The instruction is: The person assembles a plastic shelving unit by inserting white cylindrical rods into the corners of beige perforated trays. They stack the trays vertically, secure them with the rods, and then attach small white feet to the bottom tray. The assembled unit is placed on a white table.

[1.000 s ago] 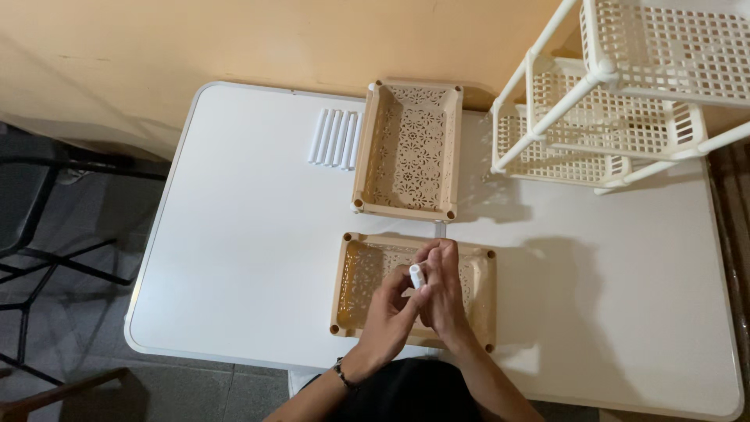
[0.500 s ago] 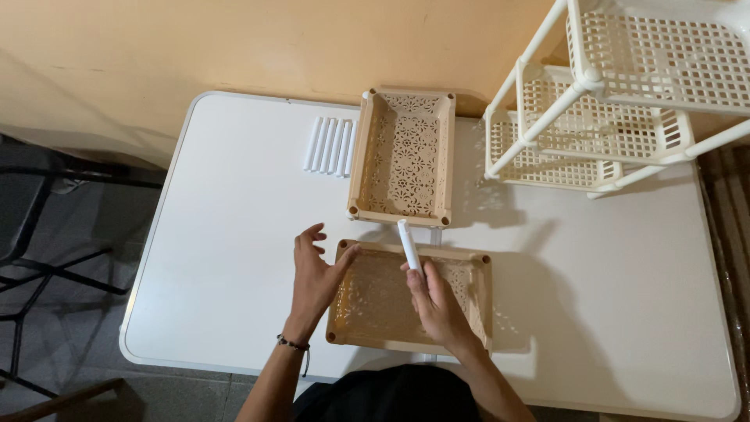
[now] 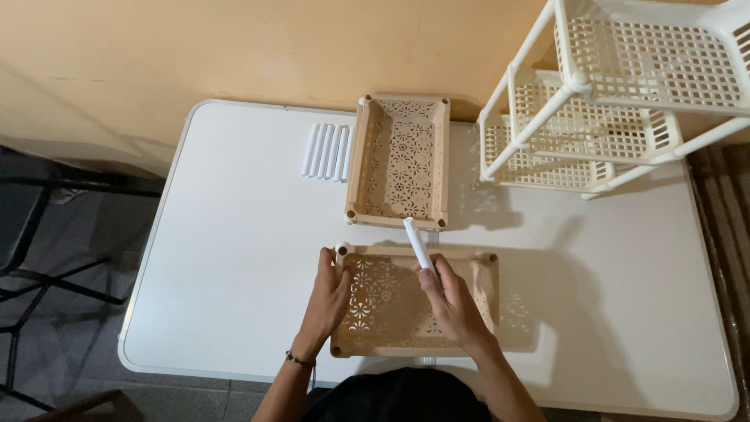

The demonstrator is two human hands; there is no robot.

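The right hand [image 3: 451, 301] is closed around the lower end of a white tube [image 3: 418, 244], its grip wrapped tight, and the tube slants up and away toward the far edge of the near tray [image 3: 476, 270]. The tube's free tip reaches the narrow gap between this tray and the far tray [image 3: 398, 160], close to that tray's near right corner post. The left hand [image 3: 328, 301] lies flat with fingers loosely spread on the left rim of the near tray, pressing rather than clasping; its grip holds nothing. A short white peg stands at the tray's far left corner, just beyond the fingertips.

The near tray (tan, with lace-like cut-outs) sits close to the bench's front edge, its long side parallel to that edge. The far tray stands end-on behind it, apart by a thin strip of bench [image 3: 234, 273]. Just left of the far tray lie 5 spare tubes [image 3: 326, 151], side by side and touching, near the back edge.

A white rack [image 3: 609, 101] with perforated shelves fills the far right corner, tilted, one leg overhanging toward the wall. Broad bare bench lies to the left of both trays, and another open stretch to the right of the near tray, below the rack. The bench's rounded left corners are well apart from everything.
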